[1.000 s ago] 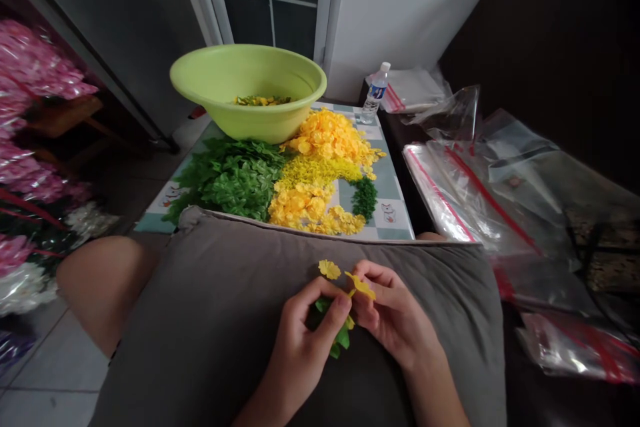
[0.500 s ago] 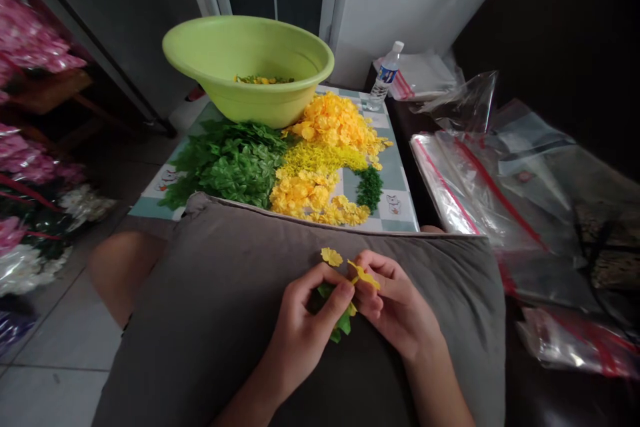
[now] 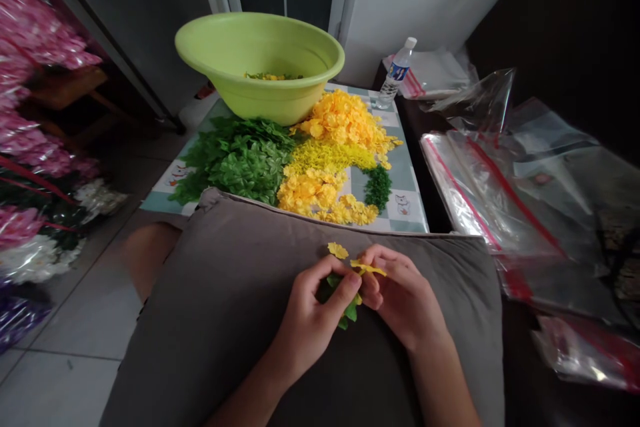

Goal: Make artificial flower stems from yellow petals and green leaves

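Note:
Above the grey cushion, my left hand pinches a small artificial sprig with green leaves and yellow blossoms. One yellow flower sticks up past its fingers. My right hand is closed on another yellow flower, whose petals lie between the two hands. Beyond the cushion are a pile of green leaves, orange-yellow flowers, yellow sprigs, paler yellow flowers and a small dark green clump.
A large green basin with some yellow and green pieces inside stands on the table. Behind the flowers is a water bottle. Clear plastic bags lie to the right; wrapped pink flowers are at the left.
The whole view has shifted slightly, so the table and cushion appear further right. The yellow flower between my hands has tilted flatter. Both hands keep their hold.

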Tool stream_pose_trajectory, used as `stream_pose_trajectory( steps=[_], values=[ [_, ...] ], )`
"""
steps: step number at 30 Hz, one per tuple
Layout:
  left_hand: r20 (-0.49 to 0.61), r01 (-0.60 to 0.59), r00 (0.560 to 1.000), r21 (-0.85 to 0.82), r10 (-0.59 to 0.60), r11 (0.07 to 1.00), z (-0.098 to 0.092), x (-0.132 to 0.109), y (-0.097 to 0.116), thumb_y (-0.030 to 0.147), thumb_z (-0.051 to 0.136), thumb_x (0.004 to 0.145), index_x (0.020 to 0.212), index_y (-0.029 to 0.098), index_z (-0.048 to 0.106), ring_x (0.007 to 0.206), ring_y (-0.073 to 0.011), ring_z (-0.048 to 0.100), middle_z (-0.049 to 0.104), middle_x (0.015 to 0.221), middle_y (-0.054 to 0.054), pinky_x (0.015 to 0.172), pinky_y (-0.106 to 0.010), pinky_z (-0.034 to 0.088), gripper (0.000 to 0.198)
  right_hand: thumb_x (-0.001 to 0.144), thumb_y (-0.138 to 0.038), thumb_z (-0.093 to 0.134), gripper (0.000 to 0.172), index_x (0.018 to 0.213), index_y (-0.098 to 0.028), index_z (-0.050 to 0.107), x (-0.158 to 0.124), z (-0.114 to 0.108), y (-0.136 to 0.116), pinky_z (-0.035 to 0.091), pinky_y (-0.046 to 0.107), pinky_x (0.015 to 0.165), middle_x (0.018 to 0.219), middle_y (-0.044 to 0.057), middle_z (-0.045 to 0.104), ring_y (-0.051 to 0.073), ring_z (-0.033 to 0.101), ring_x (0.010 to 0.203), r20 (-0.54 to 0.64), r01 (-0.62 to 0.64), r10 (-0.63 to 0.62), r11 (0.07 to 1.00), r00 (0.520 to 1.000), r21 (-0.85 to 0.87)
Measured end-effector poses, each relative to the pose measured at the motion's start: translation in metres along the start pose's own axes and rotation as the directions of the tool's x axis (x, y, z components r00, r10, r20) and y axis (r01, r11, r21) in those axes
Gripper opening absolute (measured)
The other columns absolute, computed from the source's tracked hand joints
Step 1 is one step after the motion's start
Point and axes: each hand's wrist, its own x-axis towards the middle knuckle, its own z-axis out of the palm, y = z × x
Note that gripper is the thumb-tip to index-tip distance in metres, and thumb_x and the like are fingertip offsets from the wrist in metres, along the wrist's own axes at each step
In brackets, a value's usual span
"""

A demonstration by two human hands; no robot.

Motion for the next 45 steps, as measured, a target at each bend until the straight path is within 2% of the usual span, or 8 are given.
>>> stream_pose_trajectory(
  steps=[3, 9, 16, 23, 32, 38, 45],
  values=[
    [-0.007, -0.007, 1.000, 0.016, 0.007, 1.000, 0.003, -0.001, 0.000, 0.033, 0.057, 0.088, 0.075, 0.018, 0.060, 0.069, -0.0148, 0.063, 0.069, 0.071, -0.001, 0.069, -0.025, 0.046, 0.021, 0.077, -0.027, 0.068, 0.015, 0.074, -0.013, 0.070, 0.000, -0.002, -0.002, 0.039, 0.015, 0.043, 0.049, 0.000, 0.056, 0.006, 0.048, 0.041, 0.004, 0.030, -0.030, 0.999, 1.000, -0.028],
    [-0.014, -0.020, 1.000, 0.060, 0.021, 0.998, 0.005, -0.002, 0.001, 0.032, 0.059, 0.087, 0.072, 0.019, 0.060, 0.059, -0.0090, 0.055, 0.062, 0.064, 0.004, 0.057, -0.018, 0.042, 0.020, 0.071, -0.020, 0.075, 0.007, 0.075, -0.016, 0.071, -0.001, -0.008, -0.004, 0.036, 0.013, 0.044, 0.051, -0.002, 0.054, 0.003, 0.044, 0.043, -0.017, 0.076, -0.076, 0.997, 0.997, 0.001],
    [-0.026, -0.010, 1.000, 0.050, 0.011, 0.999, 0.005, -0.002, 0.000, 0.031, 0.059, 0.088, 0.073, 0.020, 0.061, 0.060, -0.0079, 0.055, 0.063, 0.066, 0.004, 0.057, -0.017, 0.042, 0.018, 0.074, -0.020, 0.073, 0.005, 0.075, -0.016, 0.070, -0.001, -0.009, -0.005, 0.035, 0.013, 0.044, 0.053, -0.002, 0.054, 0.003, 0.040, 0.043, 0.033, 0.018, -0.019, 1.000, 0.999, 0.015],
    [-0.054, -0.025, 0.998, 0.042, 0.027, 0.999, 0.005, -0.003, 0.001, 0.030, 0.059, 0.088, 0.074, 0.020, 0.060, 0.060, -0.0082, 0.055, 0.063, 0.066, 0.005, 0.058, -0.018, 0.042, 0.017, 0.076, -0.016, 0.068, 0.003, 0.074, -0.018, 0.067, 0.002, -0.012, -0.002, 0.035, 0.011, 0.042, 0.053, -0.005, 0.045, 0.002, 0.028, 0.041, 0.097, -0.070, 0.058, 0.990, 0.994, 0.125],
    [-0.054, -0.031, 0.998, 0.016, 0.032, 0.999, 0.006, -0.003, 0.001, 0.027, 0.058, 0.088, 0.074, 0.020, 0.061, 0.060, -0.0088, 0.057, 0.066, 0.067, 0.005, 0.059, -0.019, 0.044, 0.016, 0.071, -0.016, 0.070, 0.007, 0.065, -0.016, 0.065, 0.001, -0.010, -0.004, 0.033, 0.012, 0.039, 0.051, -0.006, 0.041, 0.003, 0.022, 0.041, -0.010, -0.094, 0.095, 0.992, 0.995, 0.080],
    [-0.036, -0.021, 0.999, -0.001, 0.020, 1.000, 0.006, -0.003, 0.001, 0.028, 0.058, 0.088, 0.074, 0.020, 0.061, 0.059, -0.0098, 0.060, 0.067, 0.067, 0.004, 0.057, -0.019, 0.045, 0.016, 0.071, -0.015, 0.068, 0.004, 0.068, -0.015, 0.067, 0.002, -0.009, -0.004, 0.034, 0.011, 0.040, 0.051, -0.005, 0.042, 0.002, 0.023, 0.041, 0.006, -0.104, 0.103, 0.991, 0.995, 0.086],
    [-0.019, -0.010, 1.000, 0.003, 0.010, 1.000, 0.006, -0.003, 0.000, 0.028, 0.058, 0.088, 0.076, 0.020, 0.061, 0.067, -0.0103, 0.063, 0.069, 0.071, 0.003, 0.063, -0.018, 0.046, 0.015, 0.071, -0.018, 0.069, 0.003, 0.069, -0.017, 0.067, 0.000, -0.008, -0.004, 0.030, 0.011, 0.039, 0.049, -0.006, 0.040, 0.003, 0.021, 0.041, -0.033, -0.067, 0.068, 0.998, 0.997, 0.011]
  ],
)
